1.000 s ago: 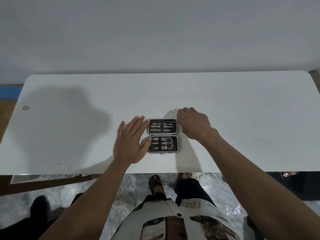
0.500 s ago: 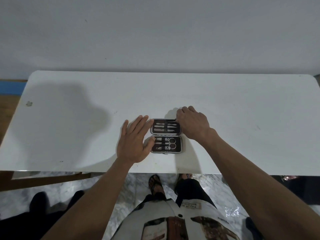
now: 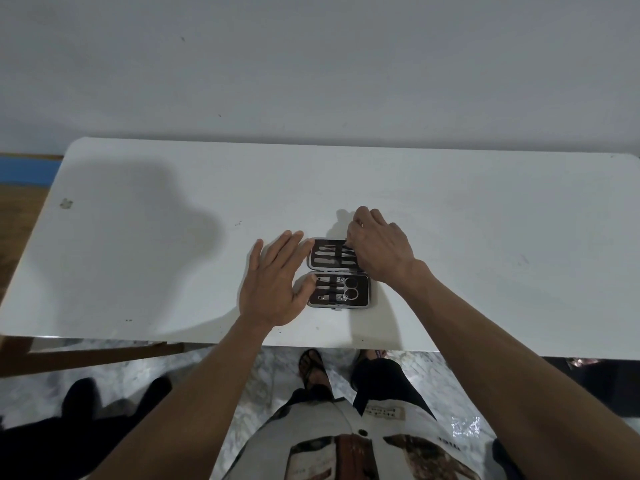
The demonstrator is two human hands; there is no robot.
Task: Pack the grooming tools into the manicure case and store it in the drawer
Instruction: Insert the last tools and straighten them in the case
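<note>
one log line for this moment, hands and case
case: open flat, tools in | left hand: flat beside it | right hand: fingers at far half | drawer: unseen

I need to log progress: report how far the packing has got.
Done: the tools sit in their slots in both halves of the open manicure case on the white table. In hand: the right hand covers the far half's right edge, while the left hand lies flat against the case's left side. Left: closing the case and storing it; no drawer is visible.

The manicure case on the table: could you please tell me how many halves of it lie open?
2: the far half, partly under the right hand, and the near half, beside the left hand. Both hold metal tools.
</note>
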